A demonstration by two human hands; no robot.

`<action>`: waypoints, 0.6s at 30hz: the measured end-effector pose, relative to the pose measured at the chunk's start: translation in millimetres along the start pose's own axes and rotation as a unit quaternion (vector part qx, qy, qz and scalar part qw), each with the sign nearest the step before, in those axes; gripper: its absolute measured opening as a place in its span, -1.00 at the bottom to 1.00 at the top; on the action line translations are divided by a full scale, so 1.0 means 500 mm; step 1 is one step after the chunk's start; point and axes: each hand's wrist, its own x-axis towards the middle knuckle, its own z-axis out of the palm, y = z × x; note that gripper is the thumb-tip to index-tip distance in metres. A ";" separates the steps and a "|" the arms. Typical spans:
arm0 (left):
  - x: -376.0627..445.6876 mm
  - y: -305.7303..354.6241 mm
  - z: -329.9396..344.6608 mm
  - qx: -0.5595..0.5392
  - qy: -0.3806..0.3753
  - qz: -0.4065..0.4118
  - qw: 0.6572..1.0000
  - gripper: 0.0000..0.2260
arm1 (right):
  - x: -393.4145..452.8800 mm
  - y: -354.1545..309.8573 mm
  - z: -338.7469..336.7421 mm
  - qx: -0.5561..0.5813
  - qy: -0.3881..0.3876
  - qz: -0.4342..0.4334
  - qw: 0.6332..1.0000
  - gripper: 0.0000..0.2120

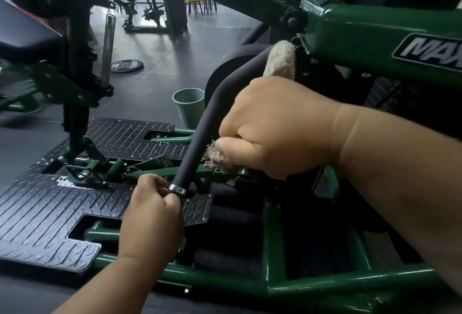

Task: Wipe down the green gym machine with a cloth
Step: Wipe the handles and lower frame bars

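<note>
Glossy green metal frame (362, 36), matt foam handle (200, 138), fuzzy cloth (280, 59).

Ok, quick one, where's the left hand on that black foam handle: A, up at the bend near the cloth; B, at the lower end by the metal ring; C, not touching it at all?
B: the left hand pinches the handle at its lower end, at the metal ring, while the right hand holds the cloth higher up.
</note>
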 end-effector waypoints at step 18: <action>-0.002 -0.005 -0.005 0.018 -0.011 0.022 1.000 -0.93 | 0.052 0.020 -0.041 -0.036 -0.155 0.033 0.987 -0.43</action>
